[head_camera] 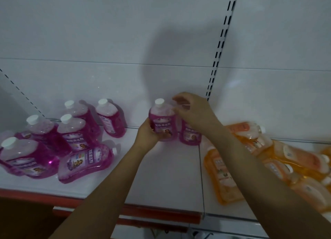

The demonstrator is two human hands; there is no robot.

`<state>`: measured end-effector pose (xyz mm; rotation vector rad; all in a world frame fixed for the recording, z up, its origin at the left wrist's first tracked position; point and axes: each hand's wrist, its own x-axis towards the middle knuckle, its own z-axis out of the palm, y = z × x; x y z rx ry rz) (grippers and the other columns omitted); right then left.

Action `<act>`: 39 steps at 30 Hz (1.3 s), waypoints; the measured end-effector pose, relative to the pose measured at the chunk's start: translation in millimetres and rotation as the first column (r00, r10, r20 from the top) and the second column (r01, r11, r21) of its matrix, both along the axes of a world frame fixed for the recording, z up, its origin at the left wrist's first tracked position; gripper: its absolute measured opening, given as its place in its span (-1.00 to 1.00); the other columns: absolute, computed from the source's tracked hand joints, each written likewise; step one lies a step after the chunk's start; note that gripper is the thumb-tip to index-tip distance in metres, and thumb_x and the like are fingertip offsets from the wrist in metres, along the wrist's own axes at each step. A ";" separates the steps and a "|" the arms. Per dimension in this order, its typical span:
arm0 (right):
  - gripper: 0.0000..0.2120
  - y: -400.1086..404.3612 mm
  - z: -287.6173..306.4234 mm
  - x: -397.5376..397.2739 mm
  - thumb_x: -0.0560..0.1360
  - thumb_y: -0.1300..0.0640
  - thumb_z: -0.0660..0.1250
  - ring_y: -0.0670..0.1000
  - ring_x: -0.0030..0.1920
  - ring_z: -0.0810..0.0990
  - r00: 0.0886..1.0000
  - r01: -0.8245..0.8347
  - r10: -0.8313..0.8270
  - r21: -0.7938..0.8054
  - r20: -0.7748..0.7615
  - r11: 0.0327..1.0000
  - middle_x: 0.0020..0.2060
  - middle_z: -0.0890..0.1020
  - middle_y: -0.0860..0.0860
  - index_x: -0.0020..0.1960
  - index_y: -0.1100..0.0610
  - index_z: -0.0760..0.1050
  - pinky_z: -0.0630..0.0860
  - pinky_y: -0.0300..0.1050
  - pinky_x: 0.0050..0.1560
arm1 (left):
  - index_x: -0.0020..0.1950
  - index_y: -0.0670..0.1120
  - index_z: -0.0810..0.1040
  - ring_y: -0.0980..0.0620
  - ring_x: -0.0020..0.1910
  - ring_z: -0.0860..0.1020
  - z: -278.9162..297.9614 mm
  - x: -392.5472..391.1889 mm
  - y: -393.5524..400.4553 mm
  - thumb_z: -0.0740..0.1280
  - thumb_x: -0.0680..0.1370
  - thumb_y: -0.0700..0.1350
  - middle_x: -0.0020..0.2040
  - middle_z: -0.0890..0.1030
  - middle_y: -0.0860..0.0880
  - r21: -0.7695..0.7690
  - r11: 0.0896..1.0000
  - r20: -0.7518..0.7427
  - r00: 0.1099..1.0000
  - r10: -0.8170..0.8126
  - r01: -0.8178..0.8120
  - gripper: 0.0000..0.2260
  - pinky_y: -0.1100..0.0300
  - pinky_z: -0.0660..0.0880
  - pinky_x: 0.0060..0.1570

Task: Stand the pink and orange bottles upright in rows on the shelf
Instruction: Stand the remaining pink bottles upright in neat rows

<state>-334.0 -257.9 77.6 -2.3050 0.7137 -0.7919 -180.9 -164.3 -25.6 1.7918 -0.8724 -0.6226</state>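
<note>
A white shelf [161, 176] runs the width of the view against a white back panel [107, 33], its front lip trimmed in red [157, 212]; bare shelf surface lies open in the middle, between the two groups of bottles. A slotted upright [217, 59] divides the back panel, and a thin seam crosses the shelf below it. At right, orange bottles [268, 158] lie tumbled on their sides in a heap reaching to the frame edge. At left, pink bottles [71, 129] with white caps mostly stand upright in a loose cluster near the back, while one pink bottle lying down [86, 162] rests on its side in front of them. At the centre, a person's left hand [147, 135] grips a pink bottle held upright [162, 121] by its lower body, fingers curled round the label. The right hand [192, 111] has fingers curled over the top of a second pink bottle [189, 134] standing just beside the first, its cap hidden behind the hand; the two bottles touch or nearly touch.
</note>
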 end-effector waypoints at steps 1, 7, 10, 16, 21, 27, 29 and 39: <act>-0.70 -4.2 0.6 -7.5 0.52 0.11 0.37 -0.11 0.10 0.53 0.999 0.039 -0.039 -0.061 0.014 0.997 0.13 0.60 -0.02 0.24 0.11 0.54 0.43 -0.29 0.18 | 0.22 -0.09 0.52 0.18 -0.10 0.63 -0.3 -0.6 -4.9 0.63 0.25 -0.29 -0.02 0.66 0.06 0.001 1.000 0.002 1.000 -0.013 0.013 -0.42 0.43 0.52 -0.24; -0.49 -26.5 -38.2 -38.1 0.48 0.01 0.41 0.08 0.28 0.44 0.960 0.126 -0.143 -0.083 -0.242 0.988 0.29 0.46 0.05 0.38 0.08 0.40 0.35 -0.14 0.24 | 0.17 -0.03 0.55 0.05 -0.07 0.64 -16.6 9.9 -29.0 0.64 0.22 0.07 0.01 0.66 -0.01 0.139 0.987 0.184 0.977 -0.111 0.085 -0.41 0.19 0.61 -0.06; -0.38 -27.8 -49.7 -38.9 0.44 0.09 0.46 0.15 0.26 0.45 0.949 0.121 -0.134 -0.062 -0.285 0.991 0.33 0.42 0.10 0.44 0.07 0.30 0.43 0.02 0.27 | 0.19 -0.05 0.50 -0.08 -0.08 0.63 -24.8 14.6 -33.4 0.58 0.18 0.22 0.04 0.59 -0.11 0.230 0.973 0.277 0.959 -0.055 -0.010 -0.32 0.00 0.61 0.00; -0.46 -32.9 -51.4 -36.8 0.39 0.24 0.46 0.16 0.00 0.52 0.943 0.062 -0.090 -0.098 -0.321 0.993 0.05 0.46 0.10 0.25 0.05 0.28 0.52 0.02 -0.03 | 0.34 -0.21 0.36 -0.19 0.21 0.48 -24.4 -23.2 -20.0 0.61 0.30 0.07 0.24 0.47 -0.21 0.239 0.969 0.252 0.968 0.006 -0.068 -0.24 0.04 0.47 0.06; -0.44 -38.6 -51.4 -33.5 0.38 0.31 0.42 0.14 0.06 0.51 0.966 0.050 -0.076 -0.112 -0.245 0.992 0.14 0.47 0.11 0.29 0.03 0.30 0.53 0.07 0.06 | 0.29 -0.21 0.40 -0.20 0.16 0.50 -22.2 -20.5 -24.1 0.54 0.42 -0.01 0.20 0.46 -0.21 0.199 0.972 0.301 0.952 0.060 -0.124 -0.43 0.02 0.46 0.02; -0.35 -32.6 -63.6 -25.6 0.36 0.23 0.52 0.13 0.19 0.44 0.966 0.087 -0.159 -0.325 -0.202 0.942 0.23 0.40 0.13 0.38 0.11 0.35 0.53 -0.03 0.10 | 0.20 -0.19 0.48 -0.15 0.08 0.54 -16.3 -9.8 -18.5 0.51 0.42 -0.07 0.11 0.54 -0.17 0.162 0.978 0.353 0.933 0.070 -0.134 -0.56 -0.01 0.53 0.02; -0.31 -32.3 -65.1 -24.0 0.28 0.14 0.59 0.15 0.15 0.46 0.946 0.130 -0.251 -0.468 -0.207 0.874 0.18 0.44 0.14 0.34 0.13 0.39 0.54 -0.05 0.02 | 0.18 -0.15 0.48 -0.12 0.06 0.56 -18.7 -8.7 -17.8 0.50 0.39 -0.03 0.08 0.57 -0.13 0.143 0.981 0.346 0.935 0.073 -0.129 -0.56 -0.02 0.56 0.02; -0.20 -26.5 -66.9 -28.0 0.31 0.06 0.57 0.21 0.23 0.42 0.927 0.169 -0.323 -0.558 -0.190 0.813 0.30 0.41 0.19 0.46 0.12 0.31 0.50 0.07 0.22 | 0.23 -0.13 0.44 -0.16 0.06 0.59 -12.7 -11.9 -7.6 0.44 0.42 -0.03 0.08 0.60 -0.14 0.105 0.992 0.310 0.950 0.035 -0.071 -0.56 0.09 0.52 -0.07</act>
